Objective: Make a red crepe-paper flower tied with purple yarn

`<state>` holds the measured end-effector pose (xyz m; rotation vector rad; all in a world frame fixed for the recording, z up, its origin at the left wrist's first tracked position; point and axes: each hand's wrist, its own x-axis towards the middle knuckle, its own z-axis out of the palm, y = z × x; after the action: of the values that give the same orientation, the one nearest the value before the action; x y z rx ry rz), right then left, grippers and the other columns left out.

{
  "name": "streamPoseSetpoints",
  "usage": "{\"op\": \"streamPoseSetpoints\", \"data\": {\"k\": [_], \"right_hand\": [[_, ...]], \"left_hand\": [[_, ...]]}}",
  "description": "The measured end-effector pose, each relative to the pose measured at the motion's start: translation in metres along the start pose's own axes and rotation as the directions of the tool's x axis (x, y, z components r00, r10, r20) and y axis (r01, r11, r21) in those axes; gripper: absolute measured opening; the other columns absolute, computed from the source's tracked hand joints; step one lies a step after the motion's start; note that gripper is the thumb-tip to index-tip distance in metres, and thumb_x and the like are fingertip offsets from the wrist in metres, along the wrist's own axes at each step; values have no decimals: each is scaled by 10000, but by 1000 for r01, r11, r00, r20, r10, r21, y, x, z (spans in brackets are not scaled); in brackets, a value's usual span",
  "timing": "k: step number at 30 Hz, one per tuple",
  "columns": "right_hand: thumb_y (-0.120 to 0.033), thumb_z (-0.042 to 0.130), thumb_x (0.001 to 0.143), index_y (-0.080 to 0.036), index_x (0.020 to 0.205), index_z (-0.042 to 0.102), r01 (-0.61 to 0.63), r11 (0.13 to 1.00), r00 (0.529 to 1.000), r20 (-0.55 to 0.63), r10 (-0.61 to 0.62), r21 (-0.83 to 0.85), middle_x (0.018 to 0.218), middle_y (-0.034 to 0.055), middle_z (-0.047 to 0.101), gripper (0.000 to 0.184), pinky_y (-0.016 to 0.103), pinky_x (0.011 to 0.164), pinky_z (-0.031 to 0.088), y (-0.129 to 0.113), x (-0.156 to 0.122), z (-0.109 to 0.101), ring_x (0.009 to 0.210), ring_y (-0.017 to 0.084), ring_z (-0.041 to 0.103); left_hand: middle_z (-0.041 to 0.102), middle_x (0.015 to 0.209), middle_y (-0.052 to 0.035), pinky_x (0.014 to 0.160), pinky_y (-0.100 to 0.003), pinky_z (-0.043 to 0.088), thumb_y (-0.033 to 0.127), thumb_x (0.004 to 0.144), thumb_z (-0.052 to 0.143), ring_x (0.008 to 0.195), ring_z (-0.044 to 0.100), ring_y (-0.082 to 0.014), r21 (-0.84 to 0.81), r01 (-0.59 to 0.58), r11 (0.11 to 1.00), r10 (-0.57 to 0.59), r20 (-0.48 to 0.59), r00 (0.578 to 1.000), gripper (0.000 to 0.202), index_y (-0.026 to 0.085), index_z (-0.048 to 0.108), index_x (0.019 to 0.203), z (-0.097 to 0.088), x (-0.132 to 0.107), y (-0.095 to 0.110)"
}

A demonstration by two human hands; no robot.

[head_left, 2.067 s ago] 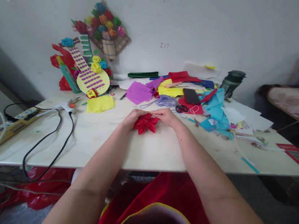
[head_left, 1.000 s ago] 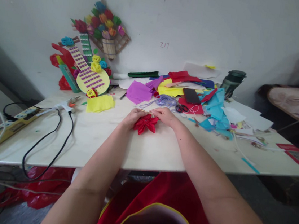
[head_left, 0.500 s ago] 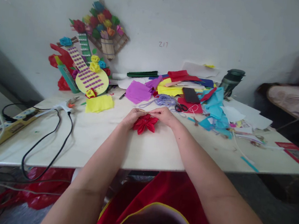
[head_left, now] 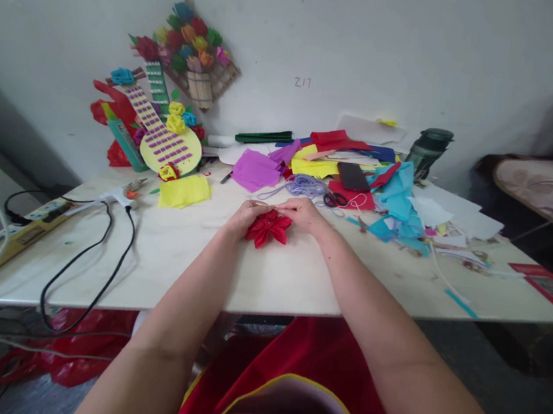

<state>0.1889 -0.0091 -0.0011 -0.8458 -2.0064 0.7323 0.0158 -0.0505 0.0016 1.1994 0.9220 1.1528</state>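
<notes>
A red paper flower [head_left: 268, 228] with pointed, folded petals is held low over the table, between my two hands. My left hand [head_left: 247, 217] is closed at its left side, fingers curled around the edge of the flower. From the right, my right hand [head_left: 301, 212] pinches at the flower's far edge, thumb and fingertips together. A thin light-coloured strip or stick [head_left: 266, 205] runs between the fingertips behind the petals; its kind is too small to make out. The underside of the flower is hidden.
Behind my hands lie purple cord [head_left: 306, 186], scissors [head_left: 335, 200], a phone [head_left: 352, 176] and purple paper [head_left: 257, 170]. Blue paper scraps [head_left: 398, 202] lie to the right. At left are yellow paper [head_left: 185, 192], a glue gun [head_left: 124, 195], a power strip [head_left: 25, 237] and a flower-decorated guitar model [head_left: 171, 151].
Almost nothing differs. The fingertips at the flower's far edge have shifted very slightly, and both hands keep their hold.
</notes>
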Motion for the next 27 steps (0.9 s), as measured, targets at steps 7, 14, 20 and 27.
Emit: {"op": "streamPoseSetpoints", "data": {"k": [7, 14, 20, 27], "right_hand": [[-291, 633, 715, -172, 783, 742, -39, 998, 999, 32, 37, 54, 746, 44, 708, 175, 280, 718, 456, -7, -2, -1, 725, 160, 611], [-455, 527, 760, -120, 571, 617, -123, 992, 991, 53, 121, 29, 492, -34, 458, 395, 242, 545, 316, -15, -3, -2, 522, 94, 398], [-405, 572, 729, -121, 676, 686, -92, 996, 995, 38, 91, 20, 580, 0, 580, 310, 249, 588, 366, -6, 0, 0, 572, 117, 471], [-373, 597, 736, -136, 705, 725, -33, 998, 999, -3, 33, -57, 636, 21, 653, 271, 240, 611, 396, 0, 2, 0, 612, 126, 529]], "left_hand": [[581, 551, -28, 501, -225, 377, 274, 633, 719, 490, 500, -93, 8, -19, 1000, 19, 51, 999, 195, 99, 632, 637, -2, 0, -1], [532, 515, -6, 475, -221, 345, 295, 638, 716, 461, 452, -77, 30, -47, 998, 44, 87, 995, 230, 112, 589, 581, -3, 1, -1], [504, 512, 0, 467, -227, 321, 287, 650, 701, 460, 423, -77, 65, -58, 996, 52, 95, 994, 221, 118, 574, 585, -4, 1, -2], [481, 512, 9, 465, -230, 304, 296, 638, 701, 460, 408, -77, 76, -43, 996, 36, 86, 996, 233, 127, 551, 580, -3, 0, 0]]}}
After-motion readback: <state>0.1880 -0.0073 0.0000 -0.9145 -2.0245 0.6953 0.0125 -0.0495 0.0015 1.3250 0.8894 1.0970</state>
